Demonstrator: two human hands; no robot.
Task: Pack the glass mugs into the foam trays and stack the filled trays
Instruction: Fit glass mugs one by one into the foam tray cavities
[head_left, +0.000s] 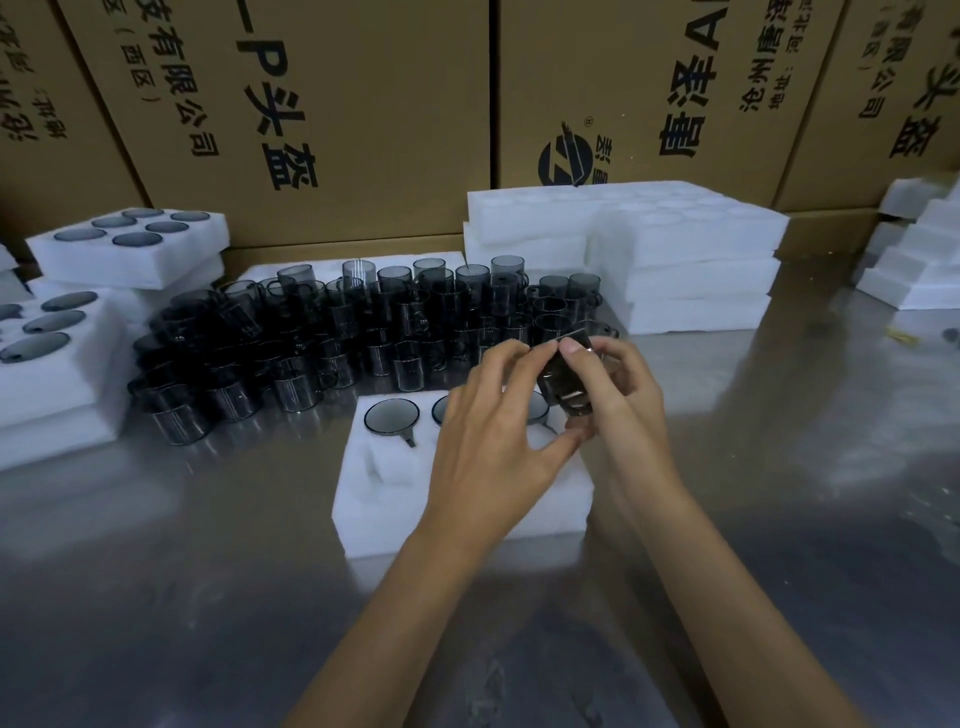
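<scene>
Bare steel tabletop (182, 571) is lying open on the near side, left and right of the foam tray (395, 499). A dense cluster of smoked glass mugs (337, 332) is blocking the way just behind the tray. Filled tray stacks (67, 364) are closing the left edge; empty tray stacks (691, 270) are walling the back right. Cardboard cartons (311, 104) are standing behind everything.
</scene>
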